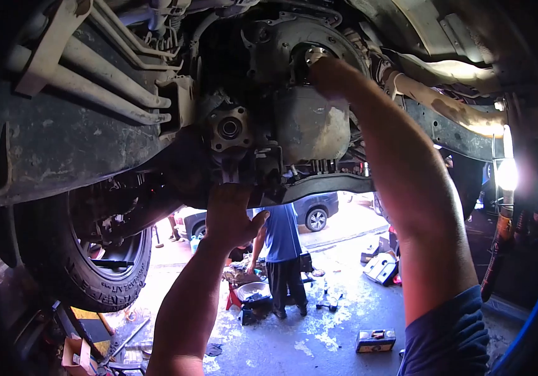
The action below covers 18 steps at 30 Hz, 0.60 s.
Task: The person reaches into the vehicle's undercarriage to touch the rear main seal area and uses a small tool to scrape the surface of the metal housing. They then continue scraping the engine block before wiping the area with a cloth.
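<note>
Overhead is the underside of a vehicle. My right hand reaches up into the round opening of a dark engine housing, just below a shiny round flange with holes. Its fingers are curled and mostly hidden, so what they hold cannot be made out. Lower down, my left hand grips a dark crossmember, its thumb sticking out to the right. Above that hand sits a square four-bolt flange with a round hole in its centre. A grey oil pan hangs between both hands.
A lit work lamp hangs at right. At left are a frame rail and a tyre. Below, a person in blue stands by a metal basin. A toolbox and a cardboard box lie on the floor.
</note>
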Each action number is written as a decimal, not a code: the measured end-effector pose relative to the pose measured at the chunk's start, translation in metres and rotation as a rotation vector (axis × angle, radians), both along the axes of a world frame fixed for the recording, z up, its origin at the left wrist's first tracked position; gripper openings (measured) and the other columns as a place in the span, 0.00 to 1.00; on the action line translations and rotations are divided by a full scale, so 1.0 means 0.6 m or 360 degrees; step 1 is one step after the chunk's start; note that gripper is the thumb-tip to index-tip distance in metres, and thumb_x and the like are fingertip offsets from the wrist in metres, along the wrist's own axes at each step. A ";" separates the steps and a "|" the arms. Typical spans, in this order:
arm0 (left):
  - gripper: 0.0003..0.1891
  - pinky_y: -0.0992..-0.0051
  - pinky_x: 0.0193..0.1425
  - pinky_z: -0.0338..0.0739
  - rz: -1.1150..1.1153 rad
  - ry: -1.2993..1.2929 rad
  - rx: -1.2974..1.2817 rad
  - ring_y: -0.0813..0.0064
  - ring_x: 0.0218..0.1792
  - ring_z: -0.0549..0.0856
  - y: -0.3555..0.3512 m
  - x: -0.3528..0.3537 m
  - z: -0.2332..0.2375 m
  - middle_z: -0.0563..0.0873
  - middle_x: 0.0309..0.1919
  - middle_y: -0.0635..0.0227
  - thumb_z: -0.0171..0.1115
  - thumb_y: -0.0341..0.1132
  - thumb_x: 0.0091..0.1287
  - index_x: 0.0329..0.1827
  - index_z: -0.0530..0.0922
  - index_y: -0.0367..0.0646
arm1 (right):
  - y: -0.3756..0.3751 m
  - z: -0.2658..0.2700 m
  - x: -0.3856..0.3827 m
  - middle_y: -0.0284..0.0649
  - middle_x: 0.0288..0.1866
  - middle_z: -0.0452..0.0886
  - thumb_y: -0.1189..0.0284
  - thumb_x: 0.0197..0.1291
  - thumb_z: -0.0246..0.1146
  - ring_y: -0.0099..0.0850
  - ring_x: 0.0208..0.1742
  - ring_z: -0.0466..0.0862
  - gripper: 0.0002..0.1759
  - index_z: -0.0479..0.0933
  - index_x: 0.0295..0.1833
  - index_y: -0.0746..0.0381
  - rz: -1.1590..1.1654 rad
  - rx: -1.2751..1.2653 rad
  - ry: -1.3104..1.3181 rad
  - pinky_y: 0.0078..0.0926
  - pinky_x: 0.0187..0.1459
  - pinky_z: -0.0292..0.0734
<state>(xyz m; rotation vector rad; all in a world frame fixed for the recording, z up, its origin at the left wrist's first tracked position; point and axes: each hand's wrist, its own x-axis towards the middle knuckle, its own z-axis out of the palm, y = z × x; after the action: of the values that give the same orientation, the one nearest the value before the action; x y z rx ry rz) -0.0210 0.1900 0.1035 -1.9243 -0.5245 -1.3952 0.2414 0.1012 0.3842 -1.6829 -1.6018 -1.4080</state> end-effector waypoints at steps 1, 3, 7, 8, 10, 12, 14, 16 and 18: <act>0.31 0.51 0.69 0.67 0.0009 0.0000 0.0018 0.51 0.54 0.81 0.001 0.000 0.000 0.83 0.47 0.53 0.78 0.50 0.52 0.55 0.80 0.40 | -0.011 -0.002 0.020 0.49 0.42 0.89 0.76 0.60 0.60 0.46 0.47 0.90 0.12 0.88 0.44 0.61 -0.0034 0.0134 -0.0055 0.42 0.49 0.86; 0.32 0.51 0.69 0.67 0.0045 0.0013 -0.0029 0.50 0.56 0.81 -0.003 -0.001 0.001 0.84 0.49 0.52 0.78 0.50 0.53 0.56 0.80 0.39 | -0.011 0.012 0.079 0.50 0.42 0.89 0.75 0.60 0.60 0.46 0.47 0.90 0.11 0.89 0.42 0.60 -0.0067 0.0145 -0.0039 0.43 0.49 0.86; 0.34 0.51 0.68 0.68 0.0105 0.0009 -0.0129 0.48 0.59 0.81 -0.011 0.002 0.003 0.84 0.54 0.49 0.78 0.49 0.53 0.59 0.79 0.37 | -0.020 0.017 0.103 0.51 0.42 0.89 0.74 0.62 0.60 0.47 0.47 0.90 0.11 0.88 0.42 0.62 -0.0602 -0.0170 -0.0640 0.43 0.50 0.85; 0.34 0.51 0.68 0.68 0.0113 0.0002 -0.0120 0.48 0.59 0.81 -0.012 0.003 0.001 0.84 0.54 0.49 0.78 0.49 0.54 0.60 0.79 0.37 | -0.008 0.016 0.096 0.51 0.42 0.89 0.74 0.62 0.60 0.47 0.47 0.90 0.11 0.88 0.42 0.62 -0.0516 -0.0131 -0.0581 0.43 0.50 0.85; 0.33 0.50 0.71 0.66 0.0090 -0.0016 -0.0059 0.50 0.56 0.81 0.000 0.003 -0.001 0.83 0.50 0.52 0.77 0.50 0.53 0.57 0.79 0.39 | -0.005 0.009 0.058 0.51 0.42 0.89 0.74 0.62 0.60 0.47 0.48 0.90 0.11 0.88 0.42 0.63 -0.0246 -0.0047 -0.0393 0.42 0.50 0.85; 0.32 0.49 0.72 0.65 0.0058 -0.0019 -0.0033 0.51 0.55 0.80 0.001 0.005 0.000 0.82 0.48 0.53 0.77 0.51 0.53 0.56 0.80 0.39 | -0.020 0.000 0.014 0.52 0.42 0.89 0.74 0.62 0.60 0.47 0.48 0.90 0.11 0.88 0.41 0.63 0.0123 0.0048 -0.0125 0.42 0.50 0.85; 0.32 0.50 0.72 0.65 0.0033 0.0009 -0.0055 0.51 0.55 0.80 -0.002 0.001 0.001 0.82 0.48 0.52 0.77 0.51 0.53 0.56 0.80 0.39 | -0.037 0.007 0.007 0.52 0.44 0.89 0.74 0.61 0.60 0.48 0.48 0.90 0.11 0.87 0.42 0.63 -0.0015 -0.0001 -0.0148 0.42 0.50 0.85; 0.32 0.50 0.71 0.66 0.0032 -0.0009 -0.0022 0.51 0.55 0.80 0.004 0.001 0.000 0.83 0.48 0.52 0.77 0.51 0.53 0.55 0.80 0.38 | -0.030 0.012 0.001 0.53 0.45 0.88 0.75 0.61 0.60 0.48 0.48 0.90 0.11 0.87 0.42 0.64 -0.0104 -0.0036 -0.0257 0.42 0.49 0.85; 0.31 0.50 0.71 0.66 0.0005 -0.0027 -0.0023 0.51 0.54 0.81 0.002 0.003 -0.001 0.83 0.48 0.53 0.77 0.50 0.53 0.54 0.80 0.38 | -0.026 0.006 -0.015 0.53 0.45 0.88 0.76 0.61 0.60 0.49 0.48 0.89 0.11 0.87 0.42 0.65 -0.0153 -0.0051 -0.0439 0.42 0.49 0.85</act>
<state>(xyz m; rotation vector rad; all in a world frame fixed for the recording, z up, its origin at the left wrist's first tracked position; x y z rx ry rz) -0.0194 0.1910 0.1030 -1.9236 -0.5473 -1.4105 0.2325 0.0858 0.3875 -1.6605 -1.7140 -1.7347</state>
